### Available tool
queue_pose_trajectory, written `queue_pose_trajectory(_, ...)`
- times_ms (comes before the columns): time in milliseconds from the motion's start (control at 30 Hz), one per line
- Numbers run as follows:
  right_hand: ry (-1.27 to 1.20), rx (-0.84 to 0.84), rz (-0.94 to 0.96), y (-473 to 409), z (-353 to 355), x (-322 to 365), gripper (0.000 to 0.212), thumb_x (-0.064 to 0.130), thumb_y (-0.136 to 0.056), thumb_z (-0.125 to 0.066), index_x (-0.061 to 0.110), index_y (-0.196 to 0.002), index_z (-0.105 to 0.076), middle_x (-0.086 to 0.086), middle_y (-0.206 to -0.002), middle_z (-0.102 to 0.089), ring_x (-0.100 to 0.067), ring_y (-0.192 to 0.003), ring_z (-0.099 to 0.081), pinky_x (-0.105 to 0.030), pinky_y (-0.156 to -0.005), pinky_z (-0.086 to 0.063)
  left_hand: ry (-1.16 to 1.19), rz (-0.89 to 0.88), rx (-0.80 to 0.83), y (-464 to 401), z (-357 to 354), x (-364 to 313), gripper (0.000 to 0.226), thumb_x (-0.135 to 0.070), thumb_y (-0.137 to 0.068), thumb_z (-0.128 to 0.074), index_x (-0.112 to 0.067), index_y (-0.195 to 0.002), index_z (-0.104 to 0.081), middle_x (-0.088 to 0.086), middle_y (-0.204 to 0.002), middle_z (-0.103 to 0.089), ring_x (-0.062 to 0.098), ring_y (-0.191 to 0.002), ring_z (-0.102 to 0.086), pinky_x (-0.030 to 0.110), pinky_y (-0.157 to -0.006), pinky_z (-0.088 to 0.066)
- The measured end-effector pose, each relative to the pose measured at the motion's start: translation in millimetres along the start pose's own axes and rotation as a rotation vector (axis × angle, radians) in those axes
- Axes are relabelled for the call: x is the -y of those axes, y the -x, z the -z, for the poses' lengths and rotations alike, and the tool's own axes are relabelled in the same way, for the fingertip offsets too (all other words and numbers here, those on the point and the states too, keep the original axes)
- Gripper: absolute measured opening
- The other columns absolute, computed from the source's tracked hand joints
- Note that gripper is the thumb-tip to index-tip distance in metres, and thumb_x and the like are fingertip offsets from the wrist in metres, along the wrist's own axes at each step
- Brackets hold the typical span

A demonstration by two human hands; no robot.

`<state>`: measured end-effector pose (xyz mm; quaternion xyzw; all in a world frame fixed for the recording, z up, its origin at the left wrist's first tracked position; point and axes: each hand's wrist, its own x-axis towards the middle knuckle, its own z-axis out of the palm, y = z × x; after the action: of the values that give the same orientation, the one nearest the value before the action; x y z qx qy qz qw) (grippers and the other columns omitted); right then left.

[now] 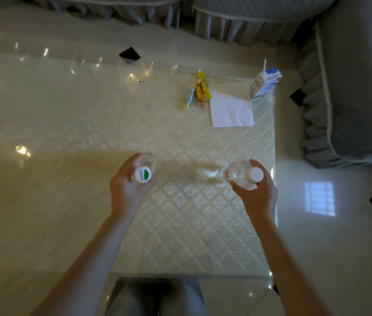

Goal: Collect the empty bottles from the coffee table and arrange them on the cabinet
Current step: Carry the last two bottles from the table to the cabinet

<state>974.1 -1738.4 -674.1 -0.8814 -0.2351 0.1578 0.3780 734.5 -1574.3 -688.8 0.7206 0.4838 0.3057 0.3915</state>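
I look straight down on a glass coffee table [180, 224] with a cream diamond-patterned mat. My left hand [127, 192] is wrapped around a clear empty bottle [144, 173] with a white and green cap, seen from above. My right hand [256, 195] grips a second clear empty bottle [240, 174] with a plain white cap and a red label band. Both bottles are upright near the middle of the mat. I cannot tell whether their bases touch the table. No cabinet is in view.
At the table's far right corner stands a small milk carton [264, 85] with a straw, beside a white napkin [231, 110] and several wrapped candies [197, 92]. Grey skirted sofas [358, 87] border the far and right sides. Glossy tiled floor [317, 236] surrounds the table.
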Motion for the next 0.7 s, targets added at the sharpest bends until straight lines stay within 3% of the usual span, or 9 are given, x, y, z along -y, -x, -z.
queue_pose_trajectory(167, 0.019, 0.004, 0.021, 24.1, 24.6, 19.4, 0.075, 0.026, -0.058, -0.089, 0.032, -0.122, -0.051, 0.011, -0.117, -0.062, -0.008, -0.104, -0.058, -0.031, -0.088, -0.051, 0.021, 0.005, 0.1, 3.6, 10.6, -41.6, 0.061, -0.011, -0.059, -0.087, -0.008, -0.114, -0.063, 0.007, -0.112, -0.066, 0.016, -0.103, -0.062, 0.029, -0.092, -0.049)
queue_pose_trajectory(300, 0.023, -0.025, 0.006, 48.1, 66.2, 51.1, 0.078, 0.029, -0.057, -0.089, 0.041, -0.122, -0.047, 0.026, -0.11, -0.053, 0.006, -0.1, -0.05, -0.008, -0.083, -0.036, 0.083, -0.031, 0.192, 17.7, 29.6, -97.4, 0.061, -0.011, -0.06, -0.086, -0.013, -0.116, -0.061, 0.0, -0.116, -0.063, 0.005, -0.108, -0.058, 0.022, -0.096, -0.045)
queue_pose_trajectory(400, -0.016, -0.051, -0.025, 61.8, 105.1, 79.5, 0.076, 0.033, -0.056, -0.089, 0.043, -0.12, -0.048, 0.025, -0.11, -0.056, 0.005, -0.098, -0.052, -0.005, -0.078, -0.034, 0.134, -0.036, 0.217, 22.9, 46.3, -140.3, 0.06, -0.012, -0.061, -0.086, -0.015, -0.115, -0.061, -0.001, -0.115, -0.065, 0.004, -0.108, -0.058, 0.021, -0.096, -0.045)
queue_pose_trajectory(567, -0.026, -0.178, 0.049, 83.0, 179.3, 134.2, 0.07, 0.034, -0.057, -0.087, 0.038, -0.118, -0.054, 0.028, -0.103, -0.055, 0.026, -0.091, -0.046, 0.007, -0.072, -0.03, 0.119, -0.185, 0.278, 20.8, 72.7, -219.9, 0.058, -0.017, -0.061, -0.087, -0.013, -0.114, -0.062, -0.001, -0.114, -0.064, 0.003, -0.105, -0.058, 0.015, -0.093, -0.043)
queue_pose_trajectory(700, -0.018, -0.282, 0.097, 107.2, 232.9, 166.8, 0.069, 0.034, -0.058, -0.086, 0.034, -0.12, -0.054, 0.024, -0.112, -0.058, 0.019, -0.1, -0.048, 0.004, -0.08, -0.034, 0.163, -0.314, 0.335, 20.6, 88.7, -269.5, 0.059, -0.016, -0.061, -0.086, -0.014, -0.114, -0.061, -0.004, -0.113, -0.064, -0.001, -0.105, -0.057, 0.013, -0.092, -0.041)
